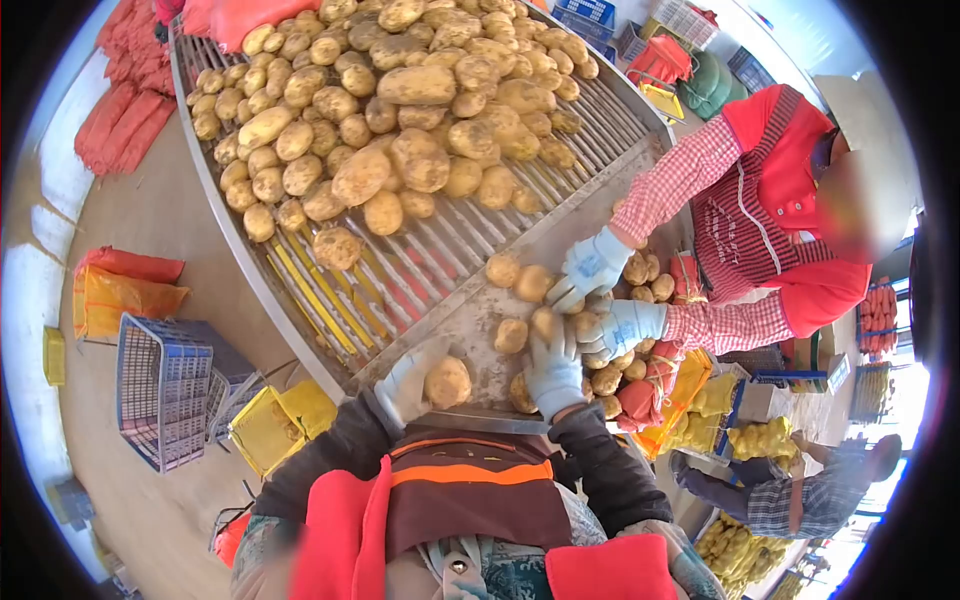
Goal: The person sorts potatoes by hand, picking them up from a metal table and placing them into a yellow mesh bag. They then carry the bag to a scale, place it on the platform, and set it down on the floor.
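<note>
My left hand point(408, 380), in a pale blue glove, is at the near edge of the metal tray point(470, 345), its fingers against the side of a large round potato point(448, 382). Also gloved, my right hand point(553, 370) reaches forward on the tray with its fingers on a potato point(545, 322); another potato point(511, 336) lies just left of it. A co-worker's two gloved hands are close by on the right, over potatoes at the tray's end. Beyond the tray, a large potato pile point(400, 130) covers a slatted metal rack point(440, 250).
A co-worker in red point(745, 200) leans in from the right. Beside my right arm are a filled red net bag point(640, 400) and an orange bag point(680, 400). Blue crates point(165, 390) and a yellow crate point(265, 430) stand on the floor at left. Another person bends at lower right.
</note>
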Demonstrator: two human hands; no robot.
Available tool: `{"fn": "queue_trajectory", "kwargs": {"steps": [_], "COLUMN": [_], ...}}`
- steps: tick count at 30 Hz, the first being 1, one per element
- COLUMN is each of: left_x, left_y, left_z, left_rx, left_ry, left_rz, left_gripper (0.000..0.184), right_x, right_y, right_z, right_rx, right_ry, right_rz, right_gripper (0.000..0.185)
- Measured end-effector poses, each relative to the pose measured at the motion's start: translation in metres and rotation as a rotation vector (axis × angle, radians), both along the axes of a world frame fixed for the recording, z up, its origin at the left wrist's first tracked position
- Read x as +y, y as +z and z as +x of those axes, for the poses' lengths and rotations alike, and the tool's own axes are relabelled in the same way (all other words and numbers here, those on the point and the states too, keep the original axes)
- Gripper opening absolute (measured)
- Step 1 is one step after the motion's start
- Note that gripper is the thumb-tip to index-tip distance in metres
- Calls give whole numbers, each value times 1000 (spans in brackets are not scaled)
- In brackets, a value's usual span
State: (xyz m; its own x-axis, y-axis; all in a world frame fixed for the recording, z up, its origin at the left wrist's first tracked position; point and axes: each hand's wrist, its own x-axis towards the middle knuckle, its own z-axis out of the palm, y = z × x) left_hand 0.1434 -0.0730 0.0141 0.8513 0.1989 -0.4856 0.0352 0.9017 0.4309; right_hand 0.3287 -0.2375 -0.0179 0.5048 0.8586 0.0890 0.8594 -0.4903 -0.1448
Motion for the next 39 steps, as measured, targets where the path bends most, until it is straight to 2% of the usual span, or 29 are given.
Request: {"fn": "queue_trajectory", "kwargs": {"steps": [2,5,7,8,9,10,11,12,13,14,15,17,19,21,22,24,25,27,28,29,30,32,33,34,37,39], "left_x": [9,10,1,-6,-9,-9,-9,-10,-10,-7,-3,4,7,4,2,3,1,2,5,10,12,19,21,25,37,46], "left_y": [-7,-40,-39,-36,-31,-22,-14,1,16,26,23,10,-12,-16,-19,-22,-23,-14,-8,-6,-13,-1,0,1,-28,-81], "left_z": [23,39,41,41,43,47,50,52,51,39,33,22,8,-3,-9,-16,-20,-25,-32,-40,-57,-94,-119,-148,-237,-304], "left_rx": [165,131,130,92,52,14,16,-112,-242,-131,-137,-157,-167,-121,-15,-14,-10,-28,-12,0,-40,-7,83,176,405,440], "left_ry": [-19,-166,-187,-207,-222,-231,-208,-132,-61,-48,-34,72,98,308,374,465,528,573,618,662,664,758,838,915,1001,935], "left_rz": [-20,64,103,159,219,276,283,91,-100,-206,-199,-295,-341,-293,-278,-260,-247,-234,-154,-69,-7,87,86,84,71,75], "left_gripper": [33,33,34,37,45,54,54,58,63,62,62,59,59,57,56,57,59,60,60,60,59,59,59,59,57,55], "right_x": [-3,14,29,28,31,33,35,47,61,81,104,161,228,289,304,324,323,303,288,268,237,188,157,133,93,86], "right_y": [-6,-1,-2,6,8,9,10,27,43,59,70,85,78,61,62,64,65,72,47,43,59,55,42,35,4,4], "right_z": [9,24,46,52,52,50,50,46,47,53,60,69,74,73,71,60,55,53,62,62,55,53,54,53,58,54], "right_rx": [-4,72,290,423,416,612,811,958,960,844,722,462,156,-27,-22,136,138,368,596,1179,1710,2323,2554,2527,2620,2592], "right_ry": [38,-58,-32,-84,-62,5,72,279,293,313,333,458,545,493,516,314,333,226,284,228,67,-9,-146,-299,-327,-279], "right_rz": [43,-45,-333,-214,-200,72,336,336,334,168,4,289,170,244,247,41,33,55,217,297,393,368,336,406,445,432], "right_gripper": [49,50,52,46,46,42,39,40,40,44,48,54,60,66,66,72,72,75,76,70,63,67,66,66,67,69]}}
